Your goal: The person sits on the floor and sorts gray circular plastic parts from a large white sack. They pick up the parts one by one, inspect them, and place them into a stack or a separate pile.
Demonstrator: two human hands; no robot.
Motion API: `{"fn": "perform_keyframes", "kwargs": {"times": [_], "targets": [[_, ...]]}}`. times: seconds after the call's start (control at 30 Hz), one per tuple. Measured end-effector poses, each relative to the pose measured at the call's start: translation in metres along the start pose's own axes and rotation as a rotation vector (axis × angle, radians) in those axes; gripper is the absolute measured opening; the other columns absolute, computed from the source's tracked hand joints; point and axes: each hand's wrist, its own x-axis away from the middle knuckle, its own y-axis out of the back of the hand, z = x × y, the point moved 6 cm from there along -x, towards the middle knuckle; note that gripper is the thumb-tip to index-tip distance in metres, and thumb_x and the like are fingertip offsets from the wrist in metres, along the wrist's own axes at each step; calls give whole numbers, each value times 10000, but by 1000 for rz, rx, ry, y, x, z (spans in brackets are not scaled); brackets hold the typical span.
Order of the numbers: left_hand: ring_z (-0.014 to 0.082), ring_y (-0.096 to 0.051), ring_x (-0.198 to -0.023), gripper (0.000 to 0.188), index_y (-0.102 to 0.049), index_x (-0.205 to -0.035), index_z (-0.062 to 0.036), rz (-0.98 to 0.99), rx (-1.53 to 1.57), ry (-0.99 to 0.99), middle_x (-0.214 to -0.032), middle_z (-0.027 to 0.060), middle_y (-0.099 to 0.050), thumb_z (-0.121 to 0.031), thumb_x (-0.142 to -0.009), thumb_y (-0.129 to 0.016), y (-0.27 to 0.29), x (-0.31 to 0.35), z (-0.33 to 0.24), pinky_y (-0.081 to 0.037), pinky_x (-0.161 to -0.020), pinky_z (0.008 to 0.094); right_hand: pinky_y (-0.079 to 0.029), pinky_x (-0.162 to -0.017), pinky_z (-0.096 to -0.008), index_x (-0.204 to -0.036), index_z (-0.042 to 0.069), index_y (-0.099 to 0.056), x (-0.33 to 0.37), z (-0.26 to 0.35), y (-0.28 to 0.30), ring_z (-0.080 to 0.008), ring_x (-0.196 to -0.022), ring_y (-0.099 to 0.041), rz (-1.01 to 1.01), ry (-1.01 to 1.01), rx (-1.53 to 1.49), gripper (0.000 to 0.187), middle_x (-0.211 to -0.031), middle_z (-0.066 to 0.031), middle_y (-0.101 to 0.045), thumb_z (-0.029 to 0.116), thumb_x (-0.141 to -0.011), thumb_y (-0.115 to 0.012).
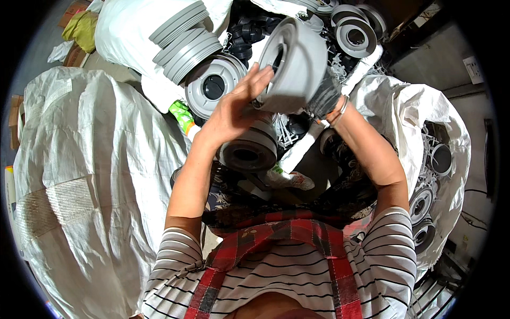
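A grey round plastic part [303, 66], thick-walled with a hole in its middle, is held up tilted before me. My right hand [324, 98], in a dark grey glove, grips it from the right; its fingertips are hidden behind the part. My bare left hand [236, 109] is at the part's left side, fingers stretched out by the rim around the hole. Below it another grey round part [247, 151] sits near my knees. Stacked grey rings [186, 50] and a flanged grey disc [212, 87] lie to the left.
Large white woven sacks stand at left [101, 196] and right [382, 98]; the right one holds several round parts [422, 204]. Small black plastic pieces [244, 40] and more grey discs [356, 37] lie at the back. A yellow-green bag [81, 31] is at the far left.
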Motion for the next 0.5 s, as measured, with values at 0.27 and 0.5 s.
{"fn": "perform_keyframes", "kwargs": {"times": [0.27,0.5], "targets": [[261,-327,-1326,823,-355,-1385,-76,14,-175,-20,-1414,153,-371,-16,-659,-740,-3,6,-1,-285,-1081,326,-534,-774,-302,-1103,38,-570,2,-5,8,-172,-915,-625,73,-34,-48,252,-1051,-75,-632,163,-884,-566],[282,-278,-1346,828,-350,-1389,-81,7,-49,102,-1424,153,-349,-35,-662,-743,-4,3,2,-261,-1100,358,-517,-828,-312,-1161,50,-542,-6,-4,9,-189,-959,-620,84,129,69,257,-1049,-79,-633,138,-924,-495]]}}
